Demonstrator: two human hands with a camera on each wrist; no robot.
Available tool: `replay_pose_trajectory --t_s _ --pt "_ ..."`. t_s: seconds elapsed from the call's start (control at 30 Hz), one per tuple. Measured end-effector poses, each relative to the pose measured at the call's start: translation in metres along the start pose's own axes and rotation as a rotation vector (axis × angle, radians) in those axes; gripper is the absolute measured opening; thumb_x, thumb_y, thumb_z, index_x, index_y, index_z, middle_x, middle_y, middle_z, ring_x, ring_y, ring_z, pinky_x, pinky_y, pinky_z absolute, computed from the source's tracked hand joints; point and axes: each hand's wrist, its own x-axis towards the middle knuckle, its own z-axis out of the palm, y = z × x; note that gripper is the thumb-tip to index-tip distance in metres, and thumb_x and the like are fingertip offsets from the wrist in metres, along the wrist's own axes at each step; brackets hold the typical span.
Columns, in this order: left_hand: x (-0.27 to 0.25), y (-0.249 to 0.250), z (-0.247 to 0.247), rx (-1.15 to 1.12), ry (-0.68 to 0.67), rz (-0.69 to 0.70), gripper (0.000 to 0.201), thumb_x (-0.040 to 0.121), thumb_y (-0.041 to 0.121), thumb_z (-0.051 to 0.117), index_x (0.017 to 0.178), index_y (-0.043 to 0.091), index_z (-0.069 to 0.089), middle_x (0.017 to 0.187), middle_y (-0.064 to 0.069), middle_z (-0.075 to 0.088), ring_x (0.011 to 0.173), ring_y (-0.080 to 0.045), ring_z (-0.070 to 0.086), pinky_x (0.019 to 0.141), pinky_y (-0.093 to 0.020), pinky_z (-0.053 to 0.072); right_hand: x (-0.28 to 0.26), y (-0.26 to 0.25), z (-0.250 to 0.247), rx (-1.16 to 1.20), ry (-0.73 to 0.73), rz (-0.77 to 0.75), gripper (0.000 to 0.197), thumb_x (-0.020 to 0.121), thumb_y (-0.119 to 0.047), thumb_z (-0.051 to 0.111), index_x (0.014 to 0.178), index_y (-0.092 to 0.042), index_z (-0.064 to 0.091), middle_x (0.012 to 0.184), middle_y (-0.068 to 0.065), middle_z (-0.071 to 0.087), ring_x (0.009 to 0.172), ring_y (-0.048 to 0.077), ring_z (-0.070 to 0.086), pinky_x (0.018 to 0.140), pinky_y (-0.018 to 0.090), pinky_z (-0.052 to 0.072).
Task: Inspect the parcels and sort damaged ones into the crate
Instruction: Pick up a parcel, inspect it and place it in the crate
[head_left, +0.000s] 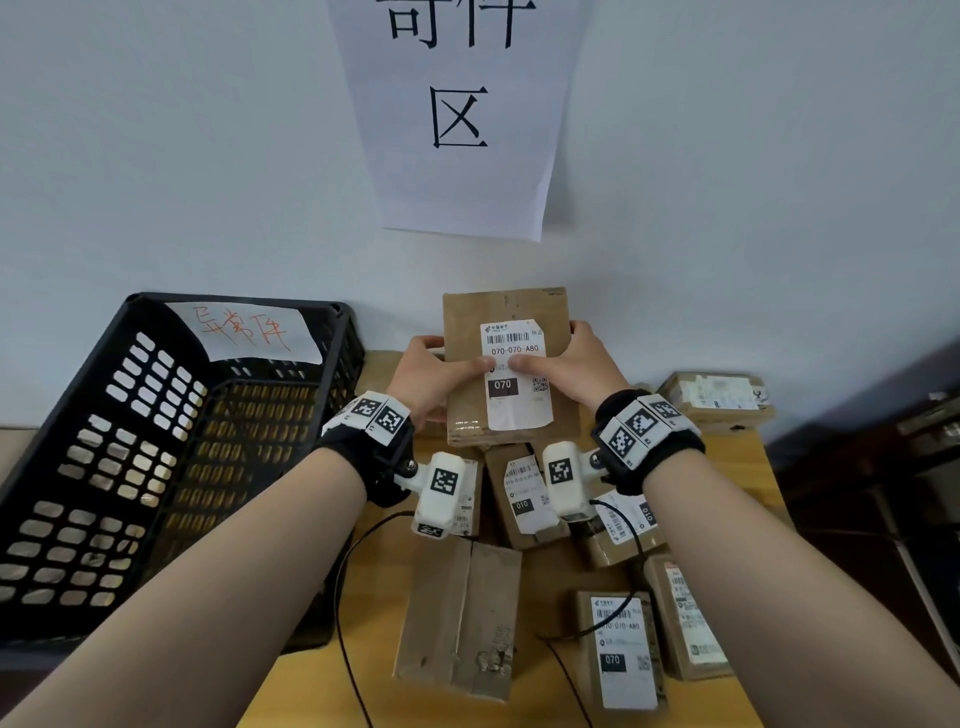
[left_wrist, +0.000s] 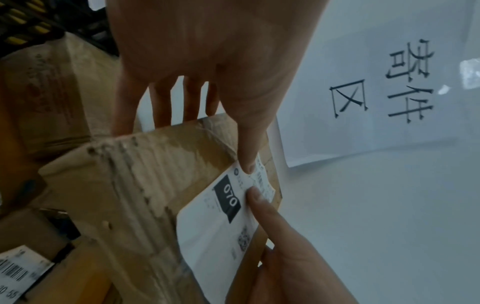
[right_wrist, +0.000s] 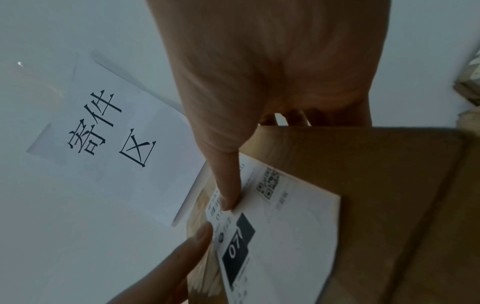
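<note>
Head view: both the left hand and right hand grip a brown cardboard parcel with a white label, raised above the far table. The black plastic lattice crate, left, appears empty; about seven parcels remain.

Left wrist view: the parcel's edge looks scuffed, so probably crate-bound.

Right wrist view: its thumb presses the label.

Your head view is bright and evenly lit, with soft shadows only and bent lines at the edges. Your two wrist views are dimmer, bluish and a little soft; the near palms are out of focus.
</note>
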Motion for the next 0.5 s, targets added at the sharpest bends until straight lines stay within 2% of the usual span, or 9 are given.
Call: replay_pose_trajectory --t_s 0.07,0.1,0.23,0.3,0.4,0.5 --pt "0.0 0.002 0.001 0.052 0.004 0.025 0.088 0.072 0.038 0.096 0.14 0.019 0.044 0.122 0.0 0.069 0.099 -0.017 0.074 0.075 -0.044 0.066 -0.001 0.0 0.0 -0.002 0.001 0.005 0.113 0.042 -0.066 0.088 0.136 -0.021 0.043 0.132 0.003 0.06 0.113 0.022 0.066 0.097 0.045 0.057" --pt "0.0 0.003 0.001 0.076 0.008 0.041 0.088 0.071 0.038 0.096 0.139 0.019 0.044 0.12 0.0 0.07 0.098 -0.017 0.074 0.076 -0.043 0.066 -0.002 -0.001 -0.001 -0.003 -0.005 0.002 0.115 0.042 -0.067 0.087 0.137 -0.02 0.042 0.132 0.003 0.06 0.113 0.022 0.066 0.097 0.045 0.057" --pt "0.004 0.003 0.0 0.159 0.049 0.086 0.089 0.065 0.042 0.098 0.134 0.018 0.047 0.12 -0.001 0.07 0.101 -0.018 0.072 0.083 -0.046 0.065 -0.008 -0.005 -0.004 -0.001 -0.023 0.006 0.092 0.072 -0.044 0.092 0.138 -0.015 0.035 0.123 -0.001 0.061 0.108 0.021 0.065 0.093 0.038 0.054" --pt "0.004 0.004 0.001 0.189 0.076 0.085 0.09 0.06 0.046 0.099 0.129 0.018 0.049 0.117 0.001 0.07 0.102 -0.018 0.072 0.084 -0.046 0.064 -0.009 -0.007 -0.004 -0.026 -0.011 -0.003 0.089 0.074 -0.043 0.091 0.135 -0.014 0.034 0.122 0.0 0.062 0.11 0.023 0.065 0.097 0.043 0.055" --pt "0.003 0.005 0.003 0.212 0.125 0.094 0.09 0.053 0.048 0.098 0.124 0.018 0.051 0.112 0.001 0.071 0.099 -0.017 0.072 0.084 -0.045 0.064 -0.011 -0.01 0.0 -0.056 0.026 -0.007 0.09 0.069 -0.048 0.092 0.129 -0.016 0.034 0.124 0.004 0.062 0.111 0.027 0.066 0.097 0.048 0.055" --pt "0.003 0.005 0.006 0.265 0.18 0.111 0.097 0.038 0.059 0.09 0.119 0.017 0.056 0.105 0.002 0.073 0.093 -0.019 0.073 0.082 -0.044 0.064 -0.012 -0.011 0.004 -0.102 0.075 -0.017 0.086 0.067 -0.05 0.092 0.122 -0.018 0.034 0.124 0.004 0.061 0.111 0.03 0.064 0.09 0.042 0.054"
